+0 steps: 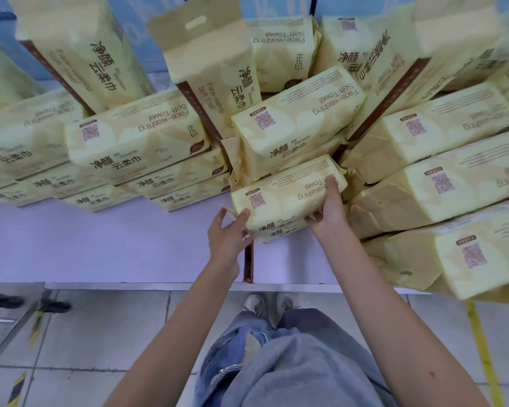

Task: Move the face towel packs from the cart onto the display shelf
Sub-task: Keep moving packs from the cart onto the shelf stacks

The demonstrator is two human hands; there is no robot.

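Yellow pack [285,198]: at display shelf [100,245] front, atop another pack [276,234].
Right hand [328,207]: grips its right end.
Left hand [227,233]: loosely spread, thumb steadying the left corner.
Technique: slide it back squarely, label forward.

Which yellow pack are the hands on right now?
The frontmost pack in the centre, lying flat: right hand grips its right end, left hand touches its left corner. All others are untouched.
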